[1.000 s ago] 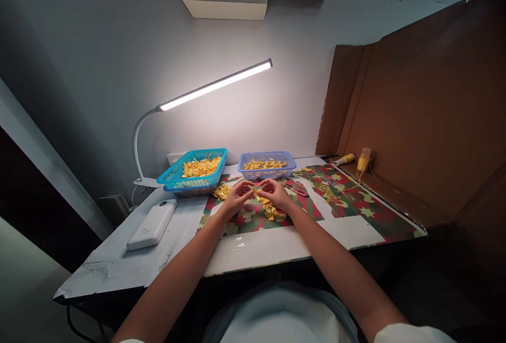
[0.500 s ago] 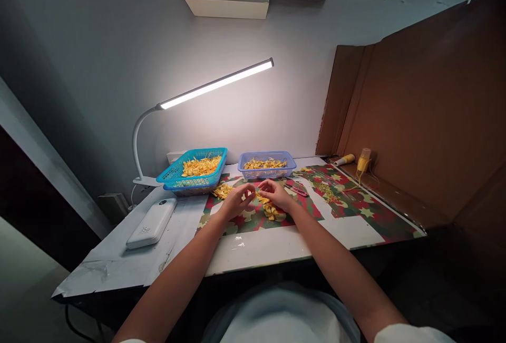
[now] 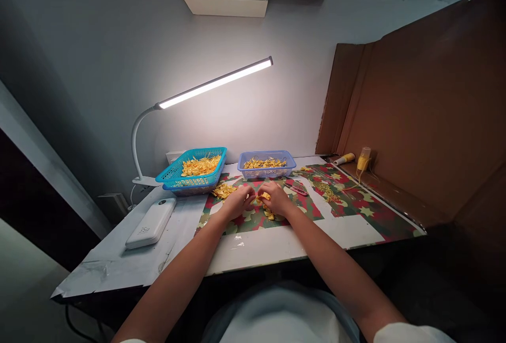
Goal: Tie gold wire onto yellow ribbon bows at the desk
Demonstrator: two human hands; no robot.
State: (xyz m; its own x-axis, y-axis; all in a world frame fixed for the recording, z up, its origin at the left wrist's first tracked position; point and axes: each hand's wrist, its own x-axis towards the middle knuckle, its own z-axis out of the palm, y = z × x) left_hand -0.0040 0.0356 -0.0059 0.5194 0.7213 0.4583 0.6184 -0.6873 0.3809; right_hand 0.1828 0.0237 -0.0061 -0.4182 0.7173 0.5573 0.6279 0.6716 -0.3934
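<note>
My left hand (image 3: 238,202) and my right hand (image 3: 276,199) meet above the patterned mat, fingertips almost touching. Between them is a small yellow ribbon-like piece (image 3: 265,196), pinched by my right fingers. My left fingers are closed at its near end; their exact hold is partly hidden. Below my right hand lies a bunch of folded yellow pieces (image 3: 269,215), partly covered by that hand. A small pile of similar yellow pieces (image 3: 223,190) rests just beyond my left hand. Pink-handled snips (image 3: 296,189) lie to the right of my right hand.
A blue basket (image 3: 166,177) and a purple basket (image 3: 266,173) hold yellow pieces. A white power bank (image 3: 151,223) lies left, near the clamp lamp (image 3: 136,143). Yellow cord (image 3: 327,192) and a thread spool (image 3: 362,161) are right, by a cardboard wall (image 3: 419,111).
Both hands have closed in around the yellow piece, with fingers that were more spread now pinched together. The right hand has shifted slightly left. The baskets and tools are where they were.
</note>
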